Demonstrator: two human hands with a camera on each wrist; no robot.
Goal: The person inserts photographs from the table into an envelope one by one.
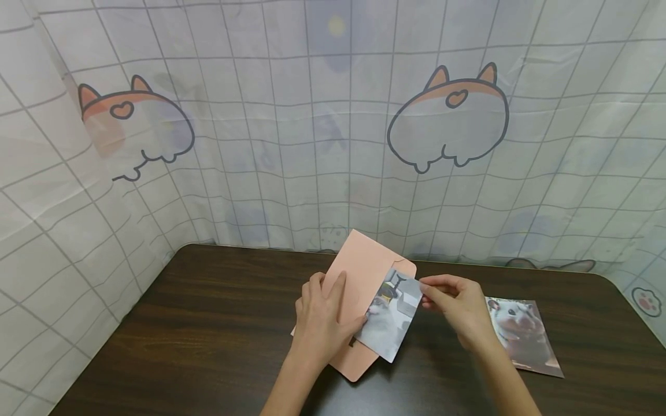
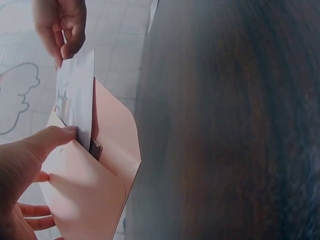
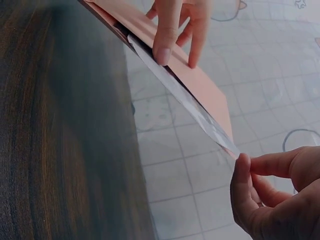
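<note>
A pink envelope [image 1: 359, 254] is tilted above the dark table, its mouth and flap [image 2: 117, 115] facing right. My left hand [image 1: 322, 320] holds it, with fingers over the envelope's face and the thumb at the edge of the mouth, touching the card. A glossy picture card [image 1: 392, 318] with a grey-and-white animal image sticks partly out of the mouth; its other edge is hidden inside. My right hand [image 1: 458, 303] pinches the card's outer corner between thumb and forefinger. Something dark [image 2: 96, 149] shows inside the envelope beside the card; I cannot tell what it is.
A second picture card [image 1: 525, 335], showing a furry animal, lies on the table to the right, partly behind my right forearm. The brown wooden table [image 1: 182, 329] has rounded far corners. A white gridded curtain [image 1: 291, 173] with cartoon animals hangs behind it and along the left side.
</note>
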